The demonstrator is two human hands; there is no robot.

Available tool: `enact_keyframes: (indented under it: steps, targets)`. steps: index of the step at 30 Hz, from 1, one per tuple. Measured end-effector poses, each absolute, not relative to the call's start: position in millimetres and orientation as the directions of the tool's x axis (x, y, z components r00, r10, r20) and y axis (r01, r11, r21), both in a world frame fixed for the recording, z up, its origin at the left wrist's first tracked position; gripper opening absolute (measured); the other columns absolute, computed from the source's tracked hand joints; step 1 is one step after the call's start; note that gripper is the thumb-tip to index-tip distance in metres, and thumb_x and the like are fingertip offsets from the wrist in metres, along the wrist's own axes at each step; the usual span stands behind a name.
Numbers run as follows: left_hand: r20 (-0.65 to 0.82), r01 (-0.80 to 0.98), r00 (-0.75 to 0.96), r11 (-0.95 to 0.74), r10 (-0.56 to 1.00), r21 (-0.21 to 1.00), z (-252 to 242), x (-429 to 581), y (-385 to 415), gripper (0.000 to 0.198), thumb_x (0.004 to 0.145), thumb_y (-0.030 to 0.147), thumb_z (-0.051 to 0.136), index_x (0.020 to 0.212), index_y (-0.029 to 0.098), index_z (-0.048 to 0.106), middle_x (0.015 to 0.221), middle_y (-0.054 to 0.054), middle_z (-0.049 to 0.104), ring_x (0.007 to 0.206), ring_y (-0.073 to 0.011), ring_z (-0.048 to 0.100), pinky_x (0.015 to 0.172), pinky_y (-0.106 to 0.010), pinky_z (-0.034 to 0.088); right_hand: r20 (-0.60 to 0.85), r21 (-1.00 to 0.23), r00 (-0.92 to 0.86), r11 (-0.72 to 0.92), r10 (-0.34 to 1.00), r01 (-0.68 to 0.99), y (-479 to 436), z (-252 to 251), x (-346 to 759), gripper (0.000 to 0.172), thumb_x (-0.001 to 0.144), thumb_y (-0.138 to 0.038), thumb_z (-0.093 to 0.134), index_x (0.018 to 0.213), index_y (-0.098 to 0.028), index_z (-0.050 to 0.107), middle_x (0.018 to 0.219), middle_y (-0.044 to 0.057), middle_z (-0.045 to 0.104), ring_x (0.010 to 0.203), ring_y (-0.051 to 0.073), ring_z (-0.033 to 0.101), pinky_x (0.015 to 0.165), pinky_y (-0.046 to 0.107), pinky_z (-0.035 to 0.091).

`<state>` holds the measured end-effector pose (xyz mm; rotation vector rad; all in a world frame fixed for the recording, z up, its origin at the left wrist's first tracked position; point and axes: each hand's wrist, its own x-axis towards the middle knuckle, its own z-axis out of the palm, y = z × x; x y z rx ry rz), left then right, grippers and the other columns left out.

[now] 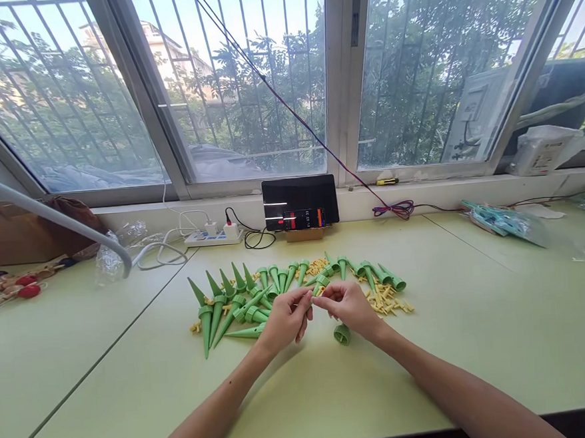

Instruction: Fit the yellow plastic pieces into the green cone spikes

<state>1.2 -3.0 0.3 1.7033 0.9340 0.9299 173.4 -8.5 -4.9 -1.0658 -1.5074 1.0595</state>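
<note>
My left hand (290,316) and my right hand (348,303) meet over the middle of the table, fingertips pinched close together. At the fingertips shows a green plastic spike (321,282), partly hidden, with a small yellow plastic piece (320,291) at its near end. The left fingers are closed on the green part and the right fingers close at the yellow piece; the exact grip is hidden. Just below the right hand stands a loose green cap (341,334). Beside the left hand lie several green spikes (219,317), some with ribbed caps.
Small yellow T-shaped pieces (386,300) are piled right of the hands, with more green spikes (389,277) behind. A tablet and phone (301,202) lean at the back near a power strip (213,236). Bagged teal items (506,221) lie at right; a white tube (57,219) crosses the left.
</note>
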Motion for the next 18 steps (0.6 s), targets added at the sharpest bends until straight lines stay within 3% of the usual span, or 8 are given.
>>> enact_keyframes:
  steps: [4,7,12,18]
  targets:
    - [0.177,0.177,0.426,-0.274,0.887,0.945,4.5,2.0,-5.6,0.037,0.094,0.049,0.048,0.082,0.015,0.056,0.061,0.005,0.052,0.029,-0.0032,0.042,0.030,-0.016,0.029,0.350,-0.898,-0.031,0.344,0.936,0.274,-11.7,-2.8,175.0,0.038,0.072,-0.044,0.077,0.059,-0.018,0.052,0.049,-0.005,0.045,0.047,0.009,0.037,0.047,0.024,0.027]
    - [0.187,0.177,0.431,-0.286,0.883,0.942,6.5,2.7,-6.7,0.039,0.095,0.050,0.047,0.077,0.016,0.053,0.060,0.005,0.052,0.028,-0.0027,0.042,0.030,-0.016,0.027,0.421,-0.853,0.016,0.389,0.907,0.347,-13.7,0.5,175.8,0.038,0.072,-0.043,0.078,0.069,-0.020,0.048,0.052,-0.008,0.042,0.050,0.010,0.035,0.049,0.025,0.029]
    - [0.184,0.182,0.429,-0.284,0.885,0.941,5.1,2.6,-5.7,0.039,0.095,0.050,0.047,0.076,0.016,0.052,0.059,0.005,0.052,0.028,-0.0027,0.041,0.030,-0.015,0.026,0.430,-0.849,0.023,0.395,0.903,0.351,-15.1,3.0,175.5,0.040,0.075,-0.043,0.076,0.090,-0.022,0.045,0.055,-0.010,0.041,0.050,0.011,0.039,0.052,0.025,0.031]
    - [0.178,0.174,0.426,-0.273,0.887,0.946,5.6,2.9,-5.9,0.039,0.094,0.050,0.047,0.078,0.015,0.054,0.060,0.004,0.053,0.028,-0.0028,0.042,0.030,-0.016,0.025,0.385,-0.881,0.013,0.364,0.923,0.301,-11.7,-2.1,176.2,0.045,0.073,-0.042,0.078,0.100,-0.021,0.047,0.055,-0.010,0.044,0.051,0.012,0.042,0.052,0.024,0.032]
